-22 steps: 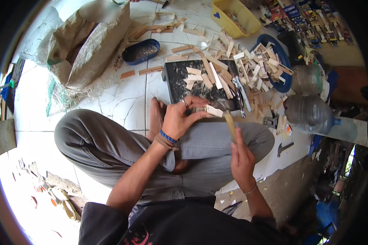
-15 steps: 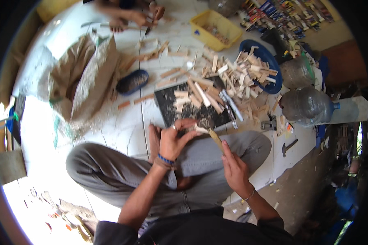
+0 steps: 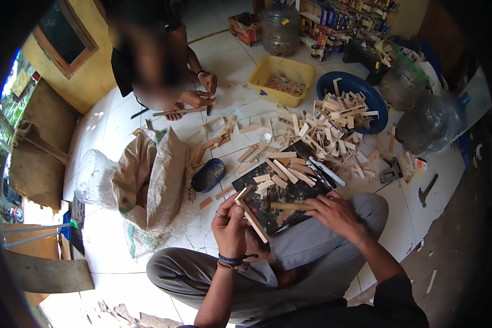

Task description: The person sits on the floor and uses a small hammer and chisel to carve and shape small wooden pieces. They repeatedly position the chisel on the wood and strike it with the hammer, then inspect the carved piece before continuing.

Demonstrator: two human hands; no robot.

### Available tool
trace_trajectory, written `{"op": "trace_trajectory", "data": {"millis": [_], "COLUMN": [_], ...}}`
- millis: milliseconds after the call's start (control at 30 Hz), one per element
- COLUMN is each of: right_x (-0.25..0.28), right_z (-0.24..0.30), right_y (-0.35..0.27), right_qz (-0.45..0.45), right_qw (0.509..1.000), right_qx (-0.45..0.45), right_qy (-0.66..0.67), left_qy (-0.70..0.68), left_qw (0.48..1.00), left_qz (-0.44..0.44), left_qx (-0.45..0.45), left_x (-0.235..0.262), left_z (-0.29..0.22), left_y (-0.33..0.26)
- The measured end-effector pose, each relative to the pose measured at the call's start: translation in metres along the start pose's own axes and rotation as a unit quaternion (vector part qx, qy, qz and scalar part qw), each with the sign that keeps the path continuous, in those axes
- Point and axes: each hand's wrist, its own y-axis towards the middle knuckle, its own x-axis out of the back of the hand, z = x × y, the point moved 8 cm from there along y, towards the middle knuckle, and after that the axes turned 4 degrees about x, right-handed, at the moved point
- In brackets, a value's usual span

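My left hand (image 3: 229, 234) is closed on a small L-shaped wooden piece (image 3: 252, 221), made of a longer pale strip with a short one at its upper end. The piece is held tilted above my lap. My right hand (image 3: 332, 214) has its fingers on the wooden handle of a hammer (image 3: 290, 206). The hammer's head points left, close to the wooden piece but apart from it. Beneath them lies a dark board (image 3: 245, 182) carrying several loose wooden strips (image 3: 281, 170) and shavings.
A heap of wooden pieces (image 3: 333, 128) spills from a blue basin (image 3: 381, 112). A yellow tub (image 3: 254, 87), blue oval tray (image 3: 217, 170) and woven sack (image 3: 169, 180) stand around. Another hammer (image 3: 428, 189) lies right. Opposite, a co-worker's hands (image 3: 197, 98) hold a hammer.
My view has tilted up and swung left, showing more of the co-worker. My left hand has raised the wooden piece; the hammer has moved off it, its handle now nearly level.
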Motion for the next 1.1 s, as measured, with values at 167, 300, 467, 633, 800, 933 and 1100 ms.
{"op": "trace_trajectory", "data": {"millis": [167, 300, 467, 633, 800, 933, 1100], "right_x": [-0.03, -0.033, -0.026, -0.018, -0.036, -0.04, -0.044], "right_z": [0.006, 0.007, 0.007, 0.009, 0.018, 0.033, 0.031], "right_y": [0.024, 0.026, 0.023, 0.026, 0.022, 0.019, 0.02], "right_qz": [0.007, -0.021, -0.026, -0.063, -0.013, 0.038, 0.061], "right_qw": [0.997, 0.996, 0.998, 0.98, 0.822, 0.841, 0.832], "right_qx": [0.082, 0.084, 0.056, 0.043, -0.034, -0.032, -0.053], "right_qy": [0.009, 0.002, 0.002, 0.182, 0.568, 0.539, 0.548], "left_qy": [-0.088, -0.18, -0.14, 0.052, 0.326, 0.351, 0.466], "left_qw": [0.993, 0.972, 0.978, 0.994, 0.941, 0.935, 0.88], "left_qz": [0.058, 0.113, 0.092, 0.027, 0.042, 0.021, 0.06], "left_qx": [0.054, 0.105, 0.121, 0.089, 0.077, 0.051, -0.063], "left_x": [-0.02, -0.04, -0.051, -0.035, -0.014, -0.011, -0.03], "left_z": [-0.012, -0.013, -0.011, 0.007, 0.039, 0.057, 0.052], "left_y": [-0.01, -0.018, -0.02, -0.025, -0.039, -0.052, -0.051]}}
